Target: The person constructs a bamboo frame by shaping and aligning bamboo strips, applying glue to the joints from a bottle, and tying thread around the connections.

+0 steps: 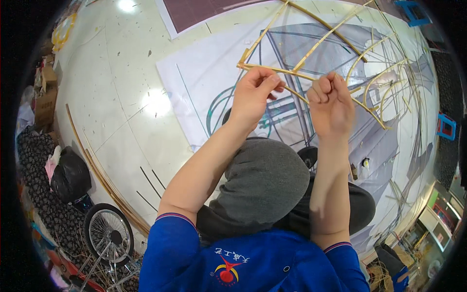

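Observation:
A light frame of thin bamboo strips [318, 43] is spread out in front of me, its joined corner just beyond my left hand. My left hand [254, 95] is closed in a pinch at the near end of a slim bamboo strip [296, 94]. That strip runs right and passes behind my right hand [332, 107]. The right hand is raised with palm toward me and fingers curled together; whatever they hold is too small or hidden. Close beyond both hands lies the frame's near bamboo bar [277, 70]. Under the frame is a large paper drawing [182, 100] with dark and green lines.
Long bamboo poles [99, 173] lie on the tiled floor at left, near a spoked wheel [109, 235] and a black bag [71, 173]. Curved strips [384, 90] stretch to the right. Blue stools [445, 127] stand at the right edge. My bent knee [267, 180] is below the hands.

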The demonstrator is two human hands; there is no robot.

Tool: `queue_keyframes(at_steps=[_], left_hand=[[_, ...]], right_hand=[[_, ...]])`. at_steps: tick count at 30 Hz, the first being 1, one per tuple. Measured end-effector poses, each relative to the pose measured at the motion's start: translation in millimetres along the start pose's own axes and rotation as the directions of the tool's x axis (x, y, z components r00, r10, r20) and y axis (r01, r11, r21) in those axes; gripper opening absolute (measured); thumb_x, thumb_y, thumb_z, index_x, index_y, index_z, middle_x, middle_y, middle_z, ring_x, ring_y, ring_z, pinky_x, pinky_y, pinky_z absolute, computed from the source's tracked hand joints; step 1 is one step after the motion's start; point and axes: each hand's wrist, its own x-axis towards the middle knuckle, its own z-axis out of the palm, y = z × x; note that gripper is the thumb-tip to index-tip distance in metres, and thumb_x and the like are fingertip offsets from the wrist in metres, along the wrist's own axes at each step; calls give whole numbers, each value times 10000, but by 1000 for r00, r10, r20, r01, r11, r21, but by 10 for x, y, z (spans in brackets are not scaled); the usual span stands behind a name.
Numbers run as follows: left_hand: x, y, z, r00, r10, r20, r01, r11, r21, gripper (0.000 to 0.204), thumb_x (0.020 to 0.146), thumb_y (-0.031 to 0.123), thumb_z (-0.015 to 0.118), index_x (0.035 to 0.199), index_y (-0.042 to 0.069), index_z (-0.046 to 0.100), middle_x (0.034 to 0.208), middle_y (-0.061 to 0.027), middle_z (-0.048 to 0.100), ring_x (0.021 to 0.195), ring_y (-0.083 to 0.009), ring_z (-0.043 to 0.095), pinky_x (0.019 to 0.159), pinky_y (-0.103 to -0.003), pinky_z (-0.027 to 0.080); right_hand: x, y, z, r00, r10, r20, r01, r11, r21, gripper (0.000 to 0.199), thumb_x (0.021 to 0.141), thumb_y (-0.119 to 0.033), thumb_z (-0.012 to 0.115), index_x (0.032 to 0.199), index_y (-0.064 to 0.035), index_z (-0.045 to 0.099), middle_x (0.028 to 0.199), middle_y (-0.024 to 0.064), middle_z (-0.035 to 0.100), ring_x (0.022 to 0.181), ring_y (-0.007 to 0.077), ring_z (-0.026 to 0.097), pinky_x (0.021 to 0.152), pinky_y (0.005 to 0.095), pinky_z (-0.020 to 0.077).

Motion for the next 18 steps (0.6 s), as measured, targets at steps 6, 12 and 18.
queue_keyframes(at_steps=[6,12,18], left_hand=[[111,-177,172,982,-50,184,50,999,5,99,1051,179,573,1068,82,576,1017,-74,712,1002,-168,675,905,-327,519],[66,-161,259,963,-201,180,219,972,-89,93,1043,158,560,1053,66,561,943,-94,695,889,-193,691,835,-355,568],[50,-146,240,965,-220,143,234,968,-95,80,1029,126,572,1027,46,577,908,-97,689,836,-194,693,810,-343,578]], right_hand=[[69,162,21,998,-59,-34,60,998,21,154,1047,-195,543,1025,-56,607,817,56,561,726,165,461,719,357,422],[117,202,-12,982,-170,-82,164,984,-72,161,1053,-199,535,1024,-48,584,837,70,576,748,191,498,755,405,452],[119,307,41,970,-212,-121,198,973,-117,154,1052,-182,519,1027,-40,573,843,82,591,745,196,519,779,423,475]])
